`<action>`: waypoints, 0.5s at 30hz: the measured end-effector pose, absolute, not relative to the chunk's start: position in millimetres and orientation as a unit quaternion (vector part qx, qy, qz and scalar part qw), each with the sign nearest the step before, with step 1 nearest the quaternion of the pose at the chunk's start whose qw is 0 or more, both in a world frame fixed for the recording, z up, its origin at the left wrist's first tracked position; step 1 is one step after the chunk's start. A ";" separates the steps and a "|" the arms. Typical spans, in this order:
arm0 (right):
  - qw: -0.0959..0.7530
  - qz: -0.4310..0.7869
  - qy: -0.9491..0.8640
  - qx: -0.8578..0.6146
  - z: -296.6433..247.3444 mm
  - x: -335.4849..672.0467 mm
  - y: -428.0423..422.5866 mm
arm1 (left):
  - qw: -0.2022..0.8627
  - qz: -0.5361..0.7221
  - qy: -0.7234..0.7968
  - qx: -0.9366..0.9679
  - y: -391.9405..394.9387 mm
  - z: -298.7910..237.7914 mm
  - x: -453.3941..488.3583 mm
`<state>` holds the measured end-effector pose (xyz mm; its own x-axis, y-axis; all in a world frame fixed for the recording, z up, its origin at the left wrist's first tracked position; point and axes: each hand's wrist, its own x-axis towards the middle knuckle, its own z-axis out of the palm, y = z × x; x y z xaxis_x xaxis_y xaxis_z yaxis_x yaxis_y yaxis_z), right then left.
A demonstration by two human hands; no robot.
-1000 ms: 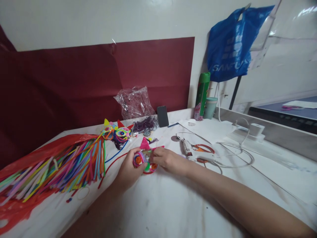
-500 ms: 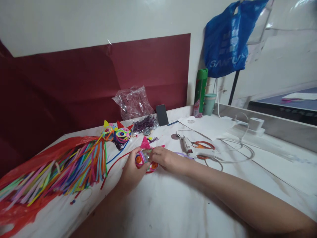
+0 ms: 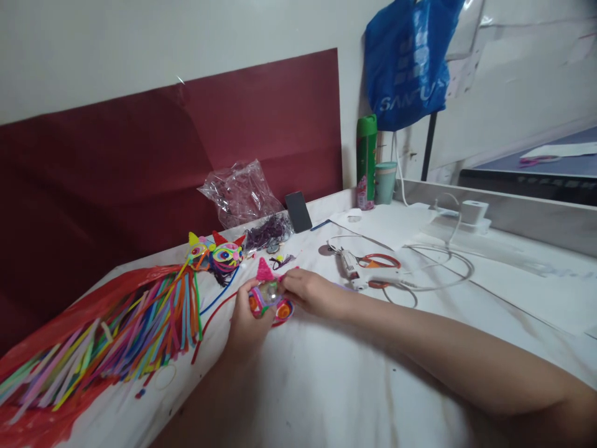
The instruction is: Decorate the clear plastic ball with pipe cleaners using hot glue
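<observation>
Between my hands is a pipe-cleaner cat mask (image 3: 283,310) with a pink pointed ear, orange round eyes and a clear rounded middle. My left hand (image 3: 250,320) is wrapped round its left side, the thumb on the front. My right hand (image 3: 310,291) pinches the mask's upper right edge, its fingertips partly hidden. A red pipe cleaner (image 3: 212,323) lies on the table left of my left hand. Further left, two finished-looking cat masks (image 3: 226,255) with coloured ears rest beside a large heap of pipe cleaners (image 3: 135,323).
A red plastic bag (image 3: 88,398) lies under the heap. Right of my hands are a white glue gun (image 3: 351,267), orange-handled scissors (image 3: 382,261) and a coiled white cable (image 3: 461,274). Behind stand a phone (image 3: 298,211), a clear plastic bag (image 3: 242,193), a green spray can (image 3: 366,162) and a cup (image 3: 385,182).
The view has shifted slightly. My left thumb has moved lower on the cat mask, and my right fingers have drawn back to its right edge, so more of its front shows.
</observation>
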<state>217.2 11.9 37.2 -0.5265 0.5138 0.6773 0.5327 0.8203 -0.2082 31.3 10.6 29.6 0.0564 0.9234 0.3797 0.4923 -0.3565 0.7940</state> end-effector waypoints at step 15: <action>0.341 -0.018 -0.893 -0.291 40.9 220.8 5.1 | 0.312 0.457 0.474 0.685 10.1 35.2 28.1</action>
